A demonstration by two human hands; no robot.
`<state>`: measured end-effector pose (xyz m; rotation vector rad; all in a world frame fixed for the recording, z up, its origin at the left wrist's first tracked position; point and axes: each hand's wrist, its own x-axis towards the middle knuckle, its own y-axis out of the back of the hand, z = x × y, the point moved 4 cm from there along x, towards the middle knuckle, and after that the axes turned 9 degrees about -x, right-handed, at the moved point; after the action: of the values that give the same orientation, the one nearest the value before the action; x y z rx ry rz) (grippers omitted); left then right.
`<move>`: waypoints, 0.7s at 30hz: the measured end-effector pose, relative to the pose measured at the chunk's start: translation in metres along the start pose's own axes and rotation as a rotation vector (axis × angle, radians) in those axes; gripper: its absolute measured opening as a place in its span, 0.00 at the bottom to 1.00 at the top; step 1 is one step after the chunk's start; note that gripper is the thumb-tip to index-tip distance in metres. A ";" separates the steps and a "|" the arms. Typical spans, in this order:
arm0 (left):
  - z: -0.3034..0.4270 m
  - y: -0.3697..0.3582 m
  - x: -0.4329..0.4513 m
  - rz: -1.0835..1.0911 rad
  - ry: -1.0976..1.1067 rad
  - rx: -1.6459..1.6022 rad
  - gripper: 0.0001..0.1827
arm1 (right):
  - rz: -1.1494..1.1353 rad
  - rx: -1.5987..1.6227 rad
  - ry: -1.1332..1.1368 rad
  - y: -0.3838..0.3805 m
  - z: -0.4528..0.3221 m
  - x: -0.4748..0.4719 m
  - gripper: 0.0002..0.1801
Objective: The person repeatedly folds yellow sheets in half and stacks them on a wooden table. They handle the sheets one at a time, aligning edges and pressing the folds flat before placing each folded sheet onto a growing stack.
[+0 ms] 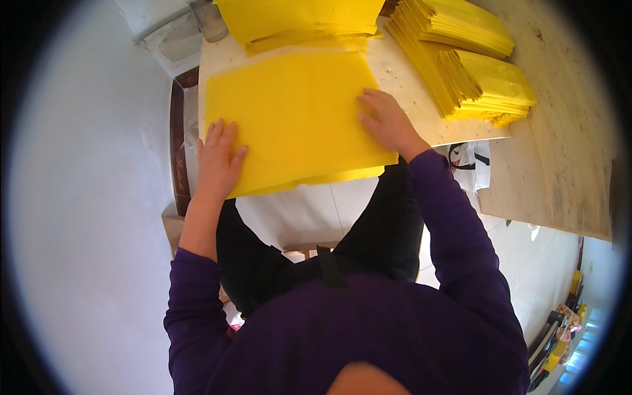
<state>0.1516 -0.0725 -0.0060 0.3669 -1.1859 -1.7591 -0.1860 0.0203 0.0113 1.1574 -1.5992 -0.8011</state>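
A large yellow sheet, paper or thin fabric, lies in front of me, its near edge reaching past the table edge over my lap. Another yellow layer shows beneath that near edge. My left hand rests flat on the sheet's left side, fingers spread a little. On the right side, my right hand lies with its fingertips on the sheet near its edge. Neither hand grips anything that I can see. Just beyond is a further pile of yellow sheets, partly cut off by the view.
Folded yellow bundles are stacked on the wooden table at the far right. A clear container stands at the far left, near the white wall. A wooden board and a white bag are to my right.
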 end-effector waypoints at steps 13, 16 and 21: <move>-0.010 0.028 -0.068 0.268 0.025 -0.265 0.25 | 0.201 0.878 -0.799 0.004 0.007 -0.136 0.18; 0.029 0.029 -0.066 0.234 -0.140 -0.078 0.28 | 0.212 1.170 -0.908 -0.014 -0.006 -0.154 0.21; 0.112 -0.010 -0.044 0.004 -0.388 -0.040 0.36 | 0.135 1.235 -0.925 -0.038 -0.013 -0.154 0.28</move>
<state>0.0925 0.0272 0.0288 -0.0045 -1.4150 -1.9015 -0.1499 0.1528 -0.0685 1.5315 -3.1323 -0.1346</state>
